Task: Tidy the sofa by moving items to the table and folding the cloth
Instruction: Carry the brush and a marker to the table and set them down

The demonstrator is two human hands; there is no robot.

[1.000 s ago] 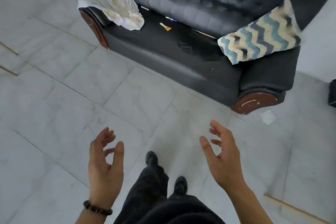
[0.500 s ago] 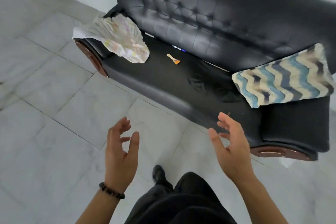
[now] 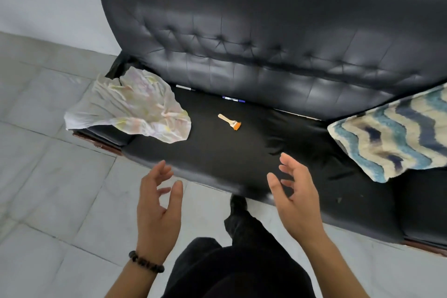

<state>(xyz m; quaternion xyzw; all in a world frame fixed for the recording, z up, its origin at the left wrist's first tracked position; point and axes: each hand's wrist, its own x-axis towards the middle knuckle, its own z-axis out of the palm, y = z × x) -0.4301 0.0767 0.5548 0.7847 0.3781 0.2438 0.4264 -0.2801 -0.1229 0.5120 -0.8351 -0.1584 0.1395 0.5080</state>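
Note:
A black leather sofa (image 3: pixel 278 60) fills the upper half of the view. A crumpled pale cloth (image 3: pixel 135 106) with faint coloured print hangs over its left armrest and seat. A small brush (image 3: pixel 229 122) with a wooden handle and orange tip lies mid-seat. Two pens lie at the seat's back edge: a black and white one (image 3: pixel 185 88) and a blue one (image 3: pixel 233 99). A dark crumpled item (image 3: pixel 302 145) lies right of centre on the seat. My left hand (image 3: pixel 157 210) and my right hand (image 3: pixel 297 198) hover at the seat's front edge, fingers relaxed, holding nothing.
A cushion (image 3: pixel 391 133) with a blue and cream wave pattern leans at the sofa's right end. Grey floor tiles (image 3: pixel 53 189) spread to the left and below. My dark trousers and a shoe (image 3: pixel 238 203) show between the hands. No table is in view.
I have walked closer to the sofa, which now fills more of the view. Both hands stay raised and empty, now reaching over the seat's front edge.

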